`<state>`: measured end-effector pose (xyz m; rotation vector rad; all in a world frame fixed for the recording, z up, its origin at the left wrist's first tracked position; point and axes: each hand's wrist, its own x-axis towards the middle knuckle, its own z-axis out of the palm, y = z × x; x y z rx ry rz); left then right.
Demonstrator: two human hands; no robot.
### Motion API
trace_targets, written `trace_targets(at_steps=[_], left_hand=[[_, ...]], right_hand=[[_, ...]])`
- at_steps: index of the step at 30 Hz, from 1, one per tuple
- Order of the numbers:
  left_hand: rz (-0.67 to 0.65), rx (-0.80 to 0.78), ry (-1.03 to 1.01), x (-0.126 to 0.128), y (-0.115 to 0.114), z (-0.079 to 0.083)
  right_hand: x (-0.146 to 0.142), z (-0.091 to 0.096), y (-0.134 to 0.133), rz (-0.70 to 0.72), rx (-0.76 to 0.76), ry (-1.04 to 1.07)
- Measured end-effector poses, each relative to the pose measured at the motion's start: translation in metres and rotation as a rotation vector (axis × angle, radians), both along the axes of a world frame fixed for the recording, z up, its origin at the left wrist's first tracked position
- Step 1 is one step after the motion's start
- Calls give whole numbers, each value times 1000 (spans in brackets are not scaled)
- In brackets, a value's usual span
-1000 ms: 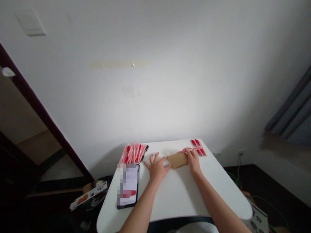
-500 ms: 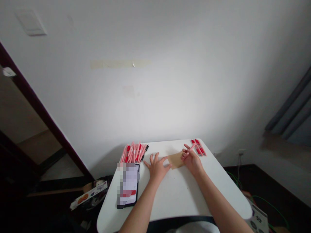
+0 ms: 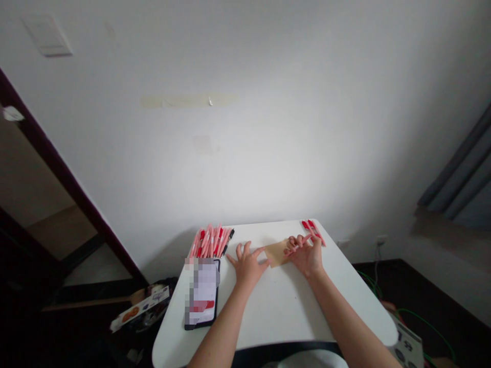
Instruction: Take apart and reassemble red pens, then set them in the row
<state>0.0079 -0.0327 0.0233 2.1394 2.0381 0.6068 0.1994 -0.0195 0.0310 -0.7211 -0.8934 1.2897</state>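
A tan slip of paper lies on the white table between my hands. My left hand rests on the table with its fingers spread, thumb and index finger at the paper's left edge. Over the paper's right side, my right hand is closed on a pink pen, held tilted with its upper end toward the far right. My fingers partly hide that pen and the paper's right edge. Beyond the right hand lie a few red and pink pens near the table's back right corner.
A bunch of pink, red and black pens lies at the table's back left. In front of it is a phone, partly blurred out. The white table stands against a wall. Green cables run on the floor at right.
My right hand has turned, palm more upward, and the pink pen has tipped lower. My left hand and the paper have stayed in place.
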Motion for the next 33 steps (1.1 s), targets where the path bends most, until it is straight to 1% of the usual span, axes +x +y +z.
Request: trace_targets(at_steps=[6,11,16,19,23,26,30,33], left_hand=[[8,0,14,2,-1,2],[-2,18,-8,1,-1,0],[-6,23,-4,0,0,-1],[-8,17,16,1,-1,1],[-2,-3,33,1,-3,4],[-4,-15,25,2,-3,6],[-7,-6,23,1,-2,4],[-13,0,25,1,-2,3]], right_hand=[[-2,1,2,2,-10,69],[-7,2,1,52,-12,143],[-6,2,1,53,-26,147],[-5,-1,4,64,-37,193],[-3,-7,9,73,-36,148],[-1,-11,12,91,-41,208],[0,-14,15,35,-67,254],[3,-15,18,-54,-75,160]])
